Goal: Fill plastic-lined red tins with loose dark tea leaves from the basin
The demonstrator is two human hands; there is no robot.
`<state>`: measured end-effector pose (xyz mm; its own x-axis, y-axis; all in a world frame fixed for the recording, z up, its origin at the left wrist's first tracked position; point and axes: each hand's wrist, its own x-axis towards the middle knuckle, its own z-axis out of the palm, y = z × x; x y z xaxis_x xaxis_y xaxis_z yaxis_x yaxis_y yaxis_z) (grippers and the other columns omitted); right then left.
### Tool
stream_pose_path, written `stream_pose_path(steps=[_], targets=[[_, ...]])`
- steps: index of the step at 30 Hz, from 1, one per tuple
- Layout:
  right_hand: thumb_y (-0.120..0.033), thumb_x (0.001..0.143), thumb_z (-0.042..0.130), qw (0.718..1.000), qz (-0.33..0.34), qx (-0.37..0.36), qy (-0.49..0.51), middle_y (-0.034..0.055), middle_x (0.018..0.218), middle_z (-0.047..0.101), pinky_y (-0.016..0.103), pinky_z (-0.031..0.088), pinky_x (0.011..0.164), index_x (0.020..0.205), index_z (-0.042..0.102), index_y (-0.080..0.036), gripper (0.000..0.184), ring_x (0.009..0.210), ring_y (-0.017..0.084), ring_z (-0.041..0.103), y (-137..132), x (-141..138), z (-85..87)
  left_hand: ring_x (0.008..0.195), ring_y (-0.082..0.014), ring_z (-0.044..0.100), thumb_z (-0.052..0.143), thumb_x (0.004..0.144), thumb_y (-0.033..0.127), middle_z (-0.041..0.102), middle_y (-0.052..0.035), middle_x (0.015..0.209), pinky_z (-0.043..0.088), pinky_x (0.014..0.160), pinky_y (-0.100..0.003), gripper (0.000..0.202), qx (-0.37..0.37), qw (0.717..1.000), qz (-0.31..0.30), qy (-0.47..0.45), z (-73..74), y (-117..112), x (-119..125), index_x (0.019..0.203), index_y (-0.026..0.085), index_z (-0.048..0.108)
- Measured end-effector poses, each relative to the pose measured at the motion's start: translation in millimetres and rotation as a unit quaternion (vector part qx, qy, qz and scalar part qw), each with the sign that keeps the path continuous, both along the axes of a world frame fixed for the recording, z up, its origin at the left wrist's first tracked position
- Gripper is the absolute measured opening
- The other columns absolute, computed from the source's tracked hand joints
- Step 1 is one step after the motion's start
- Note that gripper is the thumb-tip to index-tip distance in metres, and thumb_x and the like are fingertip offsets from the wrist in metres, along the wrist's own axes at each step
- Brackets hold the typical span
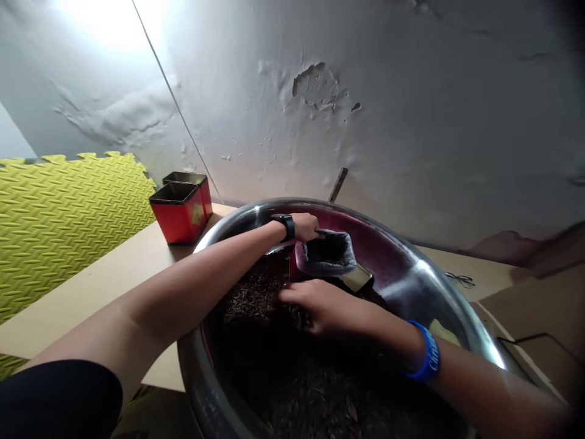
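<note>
A large round metal basin (pixel 208 390) holds dark, chip-like bark mulch (pixel 249 299). Inside it, toward the back, stands a red square pot (pixel 293 262) with a grey liner (pixel 350 253) folded over its rim and dark material within. My left hand (pixel 305 225), wearing a black watch, is closed on the pot's far left rim. In front of the pot, my right hand (pixel 315 299) is low over the mulch with its fingers curled together; what they hold is hidden. A blue wristband (pixel 428 353) is on my right wrist. A gold-coloured piece (pixel 358 278) lies beside the pot.
Two more red square pots (pixel 176 222) stand on the wooden tabletop (pixel 114 286) left of the basin. A yellow foam mat (pixel 64 225) leans behind them. The peeling wall (pixel 256 140) rises close behind. Dark glasses (pixel 460 280) and a brown cardboard surface (pixel 539 305) are at the right.
</note>
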<state>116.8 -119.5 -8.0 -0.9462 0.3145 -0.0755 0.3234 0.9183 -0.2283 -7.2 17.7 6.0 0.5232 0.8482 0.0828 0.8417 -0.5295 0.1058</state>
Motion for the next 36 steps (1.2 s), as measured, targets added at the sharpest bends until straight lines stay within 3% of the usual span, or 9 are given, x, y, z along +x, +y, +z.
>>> stream_pose_path(steps=[7, 13, 16, 19, 23, 29, 36], targets=[[-0.004, 0.063, 0.052, 0.996, -0.035, -0.069, 0.049, 0.0068, 0.104, 0.053, 0.027, 0.039, 0.080, 0.107, 0.049, -0.017, 0.046, 0.095, 0.018, 0.050, 16, 10, 1.0, 0.061, -0.0148, 0.054, 0.042, 0.074, 0.056, 0.065, -0.0091, 0.078, 0.034, 0.055, -0.023, 0.051, -0.041, 0.999, 0.030, 0.006, 1.3, 2, -3, 0.081, 0.012, 0.067], [0.002, 0.058, 0.049, 0.995, -0.059, -0.065, 0.048, 0.0088, 0.113, 0.051, 0.027, 0.037, 0.086, 0.118, 0.045, -0.017, 0.063, 0.104, 0.019, 0.047, 28, 12, -10.8, 0.062, -0.0151, 0.055, 0.041, 0.075, 0.056, 0.065, -0.0103, 0.080, 0.034, 0.055, -0.023, 0.052, -0.041, 0.999, 0.031, 0.010, 0.5, 1, -2, 0.083, 0.011, 0.067], [-0.006, 0.066, 0.052, 0.994, -0.082, -0.052, 0.041, 0.0076, 0.103, 0.058, 0.027, 0.039, 0.078, 0.110, 0.052, -0.018, 0.046, 0.094, 0.018, 0.053, 32, 12, -16.3, 0.063, -0.0154, 0.055, 0.042, 0.074, 0.056, 0.065, -0.0110, 0.080, 0.034, 0.055, -0.023, 0.052, -0.033, 0.999, 0.023, 0.021, 0.2, 1, 0, 0.083, 0.011, 0.067], [-0.027, 0.078, 0.051, 0.992, -0.114, -0.028, 0.046, 0.0062, 0.084, 0.063, 0.025, 0.038, 0.067, 0.093, 0.060, -0.017, 0.020, 0.077, 0.016, 0.056, 31, 11, -15.9, 0.064, -0.0155, 0.055, 0.042, 0.075, 0.054, 0.065, -0.0112, 0.080, 0.034, 0.055, -0.023, 0.050, -0.031, 0.999, 0.026, 0.020, 1.3, -1, 1, 0.083, 0.011, 0.066], [-0.045, 0.082, 0.043, 0.986, -0.154, 0.013, 0.057, 0.0025, 0.063, 0.059, 0.023, 0.031, 0.055, 0.075, 0.059, -0.018, 0.033, 0.057, 0.012, 0.049, 27, 9, -10.1, 0.065, -0.0171, 0.056, 0.041, 0.076, 0.054, 0.065, -0.0122, 0.079, 0.035, 0.056, -0.024, 0.052, -0.030, 0.999, 0.022, 0.020, 3.1, -4, 0, 0.085, 0.011, 0.067], [-0.038, 0.086, 0.037, 0.976, -0.195, 0.025, 0.091, 0.0008, 0.058, 0.055, 0.023, 0.026, 0.053, 0.068, 0.057, -0.016, 0.035, 0.052, 0.010, 0.043, 29, 9, -2.8, 0.064, -0.0181, 0.055, 0.041, 0.074, 0.057, 0.064, -0.0122, 0.077, 0.034, 0.055, -0.025, 0.054, -0.012, 1.000, -0.011, 0.006, 2.0, -6, 2, 0.082, 0.011, 0.068], [-0.042, 0.086, 0.034, 0.929, -0.287, 0.097, 0.215, 0.0022, 0.063, 0.055, 0.023, 0.032, 0.056, 0.068, 0.055, -0.015, 0.039, 0.058, 0.012, 0.046, 56, 33, 13.3, 0.055, -0.0155, 0.049, 0.046, 0.074, 0.049, 0.060, -0.0101, 0.061, 0.032, 0.054, -0.027, 0.046, -0.026, 0.998, -0.056, -0.032, 5.7, -13, 2, 0.068, 0.008, 0.066]])
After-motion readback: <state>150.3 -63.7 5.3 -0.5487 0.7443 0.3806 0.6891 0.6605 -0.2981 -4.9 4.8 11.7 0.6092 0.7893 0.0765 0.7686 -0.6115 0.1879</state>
